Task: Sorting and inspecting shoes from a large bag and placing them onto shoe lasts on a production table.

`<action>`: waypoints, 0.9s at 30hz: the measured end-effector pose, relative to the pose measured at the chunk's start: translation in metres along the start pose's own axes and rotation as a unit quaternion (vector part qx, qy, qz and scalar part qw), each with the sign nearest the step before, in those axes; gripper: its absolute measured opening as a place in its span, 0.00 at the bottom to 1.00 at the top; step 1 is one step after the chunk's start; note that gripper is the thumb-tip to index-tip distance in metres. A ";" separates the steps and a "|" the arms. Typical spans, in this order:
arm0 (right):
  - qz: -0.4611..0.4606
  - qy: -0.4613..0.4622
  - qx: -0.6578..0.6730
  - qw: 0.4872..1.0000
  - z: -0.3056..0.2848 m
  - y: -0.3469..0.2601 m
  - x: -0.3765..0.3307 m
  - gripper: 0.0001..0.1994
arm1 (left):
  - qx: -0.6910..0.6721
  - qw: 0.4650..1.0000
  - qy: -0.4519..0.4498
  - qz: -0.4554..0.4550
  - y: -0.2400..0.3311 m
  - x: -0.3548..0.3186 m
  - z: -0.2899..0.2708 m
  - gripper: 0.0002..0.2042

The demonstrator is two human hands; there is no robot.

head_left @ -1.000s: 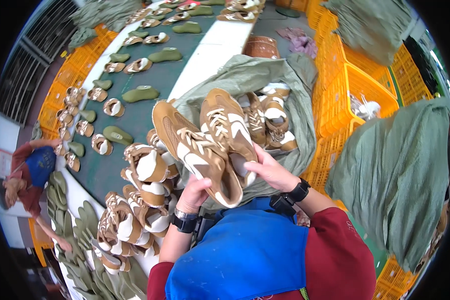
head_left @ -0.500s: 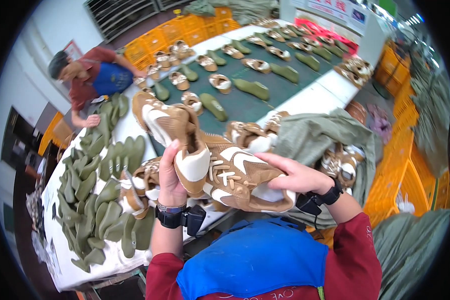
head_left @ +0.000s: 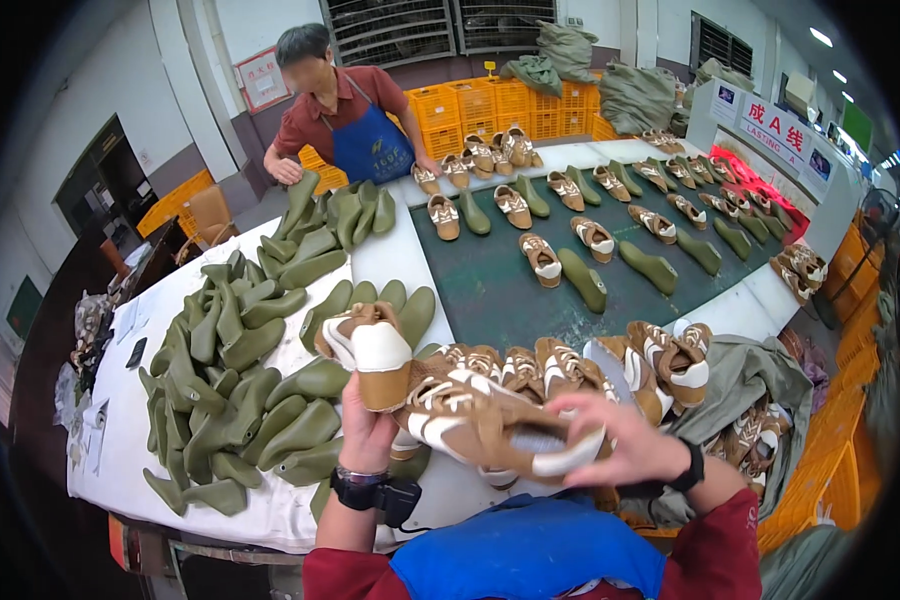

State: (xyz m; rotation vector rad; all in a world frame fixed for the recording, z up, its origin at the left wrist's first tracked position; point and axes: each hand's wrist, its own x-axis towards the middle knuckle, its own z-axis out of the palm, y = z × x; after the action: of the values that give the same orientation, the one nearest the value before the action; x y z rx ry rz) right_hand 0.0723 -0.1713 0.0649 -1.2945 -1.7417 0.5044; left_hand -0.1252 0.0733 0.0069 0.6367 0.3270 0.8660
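My left hand (head_left: 368, 428) is closed round a brown and white sneaker (head_left: 382, 375), its white heel facing me. A second sneaker (head_left: 465, 415), laced in white, lies tilted across in front of me, its toe end close to the first one. My right hand (head_left: 625, 440) grips this second sneaker near its white heel, thumb and fingers about the collar; the fingers are slightly blurred. Just beyond stand several more brown and white sneakers (head_left: 570, 368) in a row, partly hidden by the held pair.
Green shoe lasts (head_left: 290, 430) pile up on the white-covered table (head_left: 105, 475) at left. Sneakers and lasts line a dark green belt (head_left: 480, 300). Across the table, a co-worker (head_left: 370, 140) touches a last. Orange crates (head_left: 835, 400) and a grey-green cloth (head_left: 740, 370) stand at right.
My view has swung up and levelled. The held sneakers sit lower in it, and the left one has turned so its toe points away. The co-worker now stands more upright.
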 end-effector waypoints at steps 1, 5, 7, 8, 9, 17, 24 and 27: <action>-0.006 0.032 0.018 0.999 -0.003 0.005 0.014 0.23 | -0.033 0.999 -0.032 -0.021 0.012 0.001 -0.008 0.16; 0.202 0.125 0.350 0.906 -0.001 0.005 0.059 0.26 | -0.143 0.987 -0.026 -0.062 0.040 0.020 -0.037 0.16; 0.251 0.140 0.459 0.840 -0.004 0.004 0.085 0.25 | -0.198 0.980 0.014 -0.034 0.048 0.036 -0.058 0.16; 0.271 0.144 0.509 0.804 0.002 0.005 0.093 0.24 | -0.204 0.978 0.014 -0.035 0.049 0.038 -0.067 0.16; 0.291 0.148 0.558 0.763 0.007 0.006 0.100 0.24 | -0.258 0.966 -0.026 -0.017 0.050 0.037 -0.071 0.16; 0.376 0.200 0.603 0.675 0.023 0.039 0.159 0.22 | -0.260 0.943 -0.185 0.094 0.070 0.013 -0.114 0.22; 0.332 0.032 0.218 0.917 0.013 0.088 0.251 0.22 | -0.084 0.987 0.084 0.112 0.082 -0.039 -0.143 0.26; 0.316 0.011 0.122 0.941 0.030 0.134 0.311 0.24 | -0.037 0.991 0.048 0.119 0.084 -0.038 -0.147 0.32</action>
State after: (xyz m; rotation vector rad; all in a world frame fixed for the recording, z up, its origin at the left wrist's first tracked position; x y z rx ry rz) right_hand 0.1003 0.1671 0.0761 -1.6549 -1.1667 1.0276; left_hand -0.2743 0.1400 -0.0526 0.5728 0.3063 1.1350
